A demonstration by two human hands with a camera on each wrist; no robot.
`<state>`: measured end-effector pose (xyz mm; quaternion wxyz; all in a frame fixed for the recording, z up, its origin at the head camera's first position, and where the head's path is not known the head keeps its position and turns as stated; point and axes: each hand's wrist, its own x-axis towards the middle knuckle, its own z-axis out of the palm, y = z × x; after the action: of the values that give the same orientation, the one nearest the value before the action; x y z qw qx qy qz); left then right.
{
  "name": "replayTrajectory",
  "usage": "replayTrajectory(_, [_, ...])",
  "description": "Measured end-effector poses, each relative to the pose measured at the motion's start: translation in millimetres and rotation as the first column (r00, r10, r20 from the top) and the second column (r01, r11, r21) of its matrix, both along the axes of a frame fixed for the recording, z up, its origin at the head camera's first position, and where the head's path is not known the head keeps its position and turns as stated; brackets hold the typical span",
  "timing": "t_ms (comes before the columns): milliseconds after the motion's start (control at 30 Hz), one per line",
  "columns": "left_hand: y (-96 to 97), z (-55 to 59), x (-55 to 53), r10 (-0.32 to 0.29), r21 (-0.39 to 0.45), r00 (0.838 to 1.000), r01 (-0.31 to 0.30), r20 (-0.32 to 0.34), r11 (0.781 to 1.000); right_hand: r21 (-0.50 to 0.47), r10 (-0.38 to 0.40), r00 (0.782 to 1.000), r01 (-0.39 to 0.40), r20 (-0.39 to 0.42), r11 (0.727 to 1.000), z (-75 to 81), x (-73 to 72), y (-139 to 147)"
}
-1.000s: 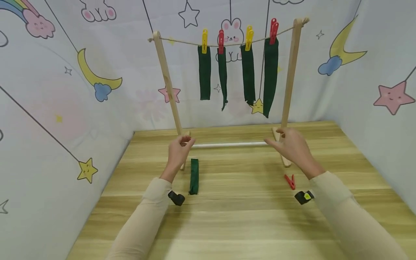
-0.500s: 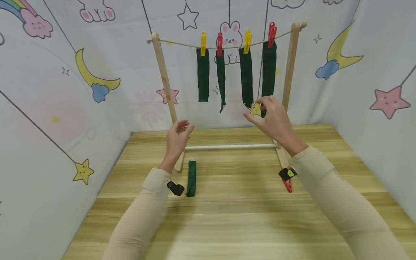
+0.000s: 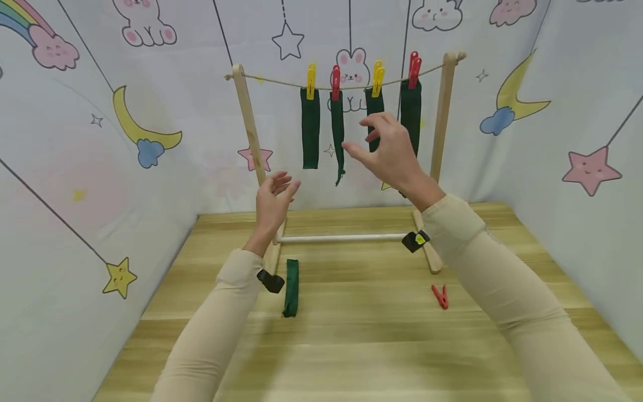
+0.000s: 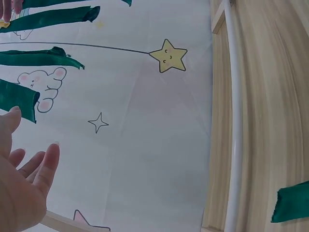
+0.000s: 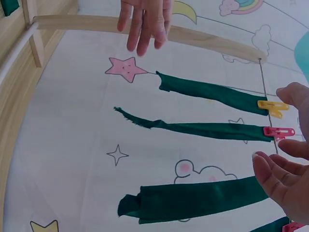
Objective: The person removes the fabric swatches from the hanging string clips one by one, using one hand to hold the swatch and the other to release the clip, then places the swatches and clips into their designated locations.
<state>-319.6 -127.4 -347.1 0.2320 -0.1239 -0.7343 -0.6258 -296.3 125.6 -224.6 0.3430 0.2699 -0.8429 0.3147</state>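
Green cloth strips hang in a row from a rope [image 3: 278, 82], held by yellow clothespins [image 3: 311, 82] and red clothespins [image 3: 335, 82]. My right hand [image 3: 394, 148] is raised in front of the third strip [image 3: 374, 103], thumb and fingers apart, holding nothing. Lower, beside the left post, my left hand [image 3: 273, 204] is in the air with relaxed, slightly bent fingers and nothing in its grasp. In the right wrist view, the leftmost strip [image 5: 212, 94] hangs below a yellow clothespin [image 5: 273, 107]. Another green strip [image 3: 292, 287] lies on the table below my left hand.
The rope runs between a left wooden post [image 3: 246, 111] and a right wooden post [image 3: 444, 111]. A white bar [image 3: 346, 238] joins their feet. On the wooden table [image 3: 351, 346], a loose red clothespin [image 3: 440, 297] lies at right. A patterned cloth backdrop [image 3: 211, 184] stands behind.
My right hand has risen from the rack's right foot up and leftward to the hanging strips. My left hand has lifted a little. The view has tilted slightly upward.
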Motion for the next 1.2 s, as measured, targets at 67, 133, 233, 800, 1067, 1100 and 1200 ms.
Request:
replayTrajectory(67, [-0.3,4.6,-2.2,0.002,-0.029,1.0,-0.002,-0.016,1.0,-0.007,0.02,0.999,-0.02,-0.042,1.0,7.1,-3.0,-7.0])
replayTrajectory(133, [0.2,9.0,-5.0,0.001,-0.057,1.0,-0.003,-0.028,0.998,-0.018,0.028,0.997,-0.03,-0.071,0.999,13.7,-6.0,-12.8])
replayTrajectory(233, [1.3,12.9,-9.2,-0.011,-0.069,0.999,0.008,-0.037,0.998,-0.029,0.034,0.997,-0.036,-0.071,0.999,20.6,-9.1,-19.7])
replayTrajectory(800, [18.6,50.6,-27.9,-0.113,-0.043,0.993,0.111,-0.039,0.993,0.088,0.039,0.996,-0.032,-0.081,0.996,72.4,-26.0,-51.3])
replayTrajectory(1067, [27.4,76.7,-35.5,-0.129,-0.027,0.991,0.129,-0.033,0.991,0.231,-0.049,0.999,0.046,0.01,0.972,91.9,-37.3,-61.7])
replayTrajectory(1100, [27.0,79.3,-36.4,-0.136,-0.019,0.99,0.135,-0.036,0.991,0.23,-0.06,0.998,0.053,0.02,0.972,92.3,-38.8,-63.2])
replayTrajectory(1200, [24.5,85.1,-38.2,-0.146,-0.002,0.989,0.146,-0.026,0.989,0.231,-0.079,0.996,0.066,0.046,0.971,93.2,-42.8,-67.3])
